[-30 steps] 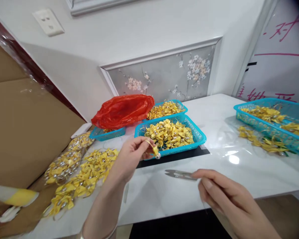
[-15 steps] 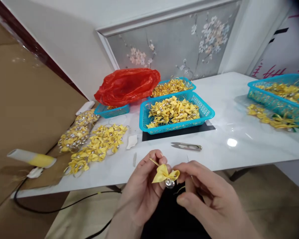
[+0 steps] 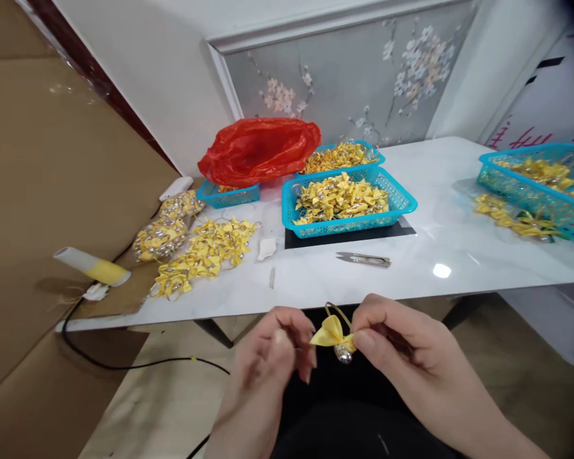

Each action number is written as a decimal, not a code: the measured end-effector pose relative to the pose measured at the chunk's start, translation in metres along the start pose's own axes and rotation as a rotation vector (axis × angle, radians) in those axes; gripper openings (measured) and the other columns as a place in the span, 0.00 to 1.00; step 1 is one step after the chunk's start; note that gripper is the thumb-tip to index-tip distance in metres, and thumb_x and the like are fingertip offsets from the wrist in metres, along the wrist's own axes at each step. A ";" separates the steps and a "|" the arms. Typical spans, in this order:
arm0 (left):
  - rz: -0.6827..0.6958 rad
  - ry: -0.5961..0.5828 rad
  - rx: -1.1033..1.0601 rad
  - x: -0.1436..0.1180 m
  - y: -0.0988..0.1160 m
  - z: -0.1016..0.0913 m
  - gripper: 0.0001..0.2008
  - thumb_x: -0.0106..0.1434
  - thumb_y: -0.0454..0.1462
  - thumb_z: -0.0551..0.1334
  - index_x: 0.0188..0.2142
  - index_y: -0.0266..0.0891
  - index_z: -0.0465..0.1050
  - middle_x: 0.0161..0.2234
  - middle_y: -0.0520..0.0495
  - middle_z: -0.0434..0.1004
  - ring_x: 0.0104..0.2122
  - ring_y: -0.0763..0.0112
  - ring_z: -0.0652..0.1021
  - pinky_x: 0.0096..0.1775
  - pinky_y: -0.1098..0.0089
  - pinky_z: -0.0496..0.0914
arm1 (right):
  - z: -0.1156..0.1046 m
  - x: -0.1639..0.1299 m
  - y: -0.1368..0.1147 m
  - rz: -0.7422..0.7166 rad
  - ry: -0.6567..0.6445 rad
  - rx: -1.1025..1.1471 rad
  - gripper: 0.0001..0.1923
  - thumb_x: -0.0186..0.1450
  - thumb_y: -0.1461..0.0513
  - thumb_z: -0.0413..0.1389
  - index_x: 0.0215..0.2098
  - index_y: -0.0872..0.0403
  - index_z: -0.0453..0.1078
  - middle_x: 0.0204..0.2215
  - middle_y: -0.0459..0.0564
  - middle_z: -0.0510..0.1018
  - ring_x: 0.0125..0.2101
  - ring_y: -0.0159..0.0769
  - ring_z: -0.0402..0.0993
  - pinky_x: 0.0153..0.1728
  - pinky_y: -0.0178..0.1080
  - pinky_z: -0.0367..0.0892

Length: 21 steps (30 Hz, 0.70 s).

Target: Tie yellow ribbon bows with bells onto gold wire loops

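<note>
A yellow ribbon bow [image 3: 330,333] with a silver bell [image 3: 343,354] under its knot and a gold loop [image 3: 337,309] above it is in front of my body, just off the table's near edge. My right hand [image 3: 401,344] pinches the bow's right side between thumb and fingertips. Close to its left tip, my left hand [image 3: 272,357] has loosely curled fingers, with the thumb apart from them and nothing visible in its grasp. Thread snips [image 3: 363,259] lie on the white table [image 3: 310,280] beyond my hands.
Blue baskets [image 3: 406,207] of yellow bows stand behind the snips, beside a red plastic bag [image 3: 258,153]. A pile of bows [image 3: 210,252] and a bagged bundle [image 3: 160,239] lie left. Another blue basket [image 3: 520,185] stands right. A yellow-and-white tube [image 3: 93,266] sits far left.
The bow has shifted from my left hand into my right fingers, its gold loop now standing up. My left hand has drawn slightly away. The view has tilted a little.
</note>
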<state>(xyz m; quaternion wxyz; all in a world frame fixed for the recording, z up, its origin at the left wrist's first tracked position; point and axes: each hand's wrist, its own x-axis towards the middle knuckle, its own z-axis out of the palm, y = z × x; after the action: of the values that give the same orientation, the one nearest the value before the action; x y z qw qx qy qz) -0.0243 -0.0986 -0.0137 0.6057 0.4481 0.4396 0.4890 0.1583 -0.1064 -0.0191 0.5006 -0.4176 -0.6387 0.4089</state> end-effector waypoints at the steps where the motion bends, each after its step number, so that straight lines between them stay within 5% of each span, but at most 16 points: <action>1: -0.033 -0.012 0.027 -0.001 0.000 0.001 0.16 0.60 0.50 0.67 0.32 0.39 0.78 0.25 0.51 0.72 0.25 0.75 0.68 0.27 0.76 0.64 | 0.001 0.000 0.000 -0.016 -0.006 -0.020 0.10 0.71 0.63 0.52 0.30 0.52 0.67 0.23 0.40 0.66 0.22 0.26 0.60 0.22 0.30 0.56; 5: -0.133 -0.038 -0.111 0.000 -0.002 0.010 0.10 0.60 0.41 0.70 0.27 0.38 0.78 0.24 0.53 0.73 0.25 0.77 0.69 0.29 0.77 0.65 | 0.007 0.004 0.001 0.022 -0.057 0.049 0.11 0.72 0.62 0.52 0.30 0.52 0.67 0.24 0.41 0.68 0.23 0.27 0.61 0.24 0.30 0.57; 12: -0.334 -0.098 -0.556 0.002 -0.009 0.015 0.09 0.56 0.37 0.74 0.25 0.34 0.80 0.19 0.55 0.68 0.20 0.83 0.64 0.24 0.81 0.64 | 0.023 0.008 0.013 0.370 -0.146 0.665 0.19 0.69 0.50 0.56 0.28 0.54 0.65 0.21 0.39 0.60 0.22 0.26 0.53 0.23 0.30 0.53; 16: -0.325 -0.111 -0.468 0.002 -0.010 0.009 0.07 0.55 0.37 0.74 0.28 0.35 0.82 0.21 0.53 0.72 0.22 0.81 0.69 0.27 0.79 0.67 | 0.026 0.006 0.020 0.429 -0.124 0.715 0.19 0.70 0.49 0.56 0.29 0.54 0.65 0.21 0.38 0.57 0.21 0.26 0.46 0.22 0.32 0.48; 21: -0.215 -0.097 -0.260 0.001 -0.004 0.000 0.10 0.59 0.42 0.71 0.37 0.39 0.81 0.32 0.47 0.79 0.33 0.70 0.76 0.37 0.72 0.73 | 0.018 0.007 0.011 0.349 -0.086 0.524 0.19 0.71 0.51 0.54 0.28 0.54 0.64 0.22 0.40 0.60 0.23 0.27 0.50 0.24 0.32 0.52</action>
<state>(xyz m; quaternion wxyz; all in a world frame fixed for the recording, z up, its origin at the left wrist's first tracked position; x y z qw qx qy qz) -0.0234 -0.0979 -0.0176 0.7278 0.3396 0.3884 0.4518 0.1407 -0.0986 -0.0300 0.4857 -0.3600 -0.4509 0.6566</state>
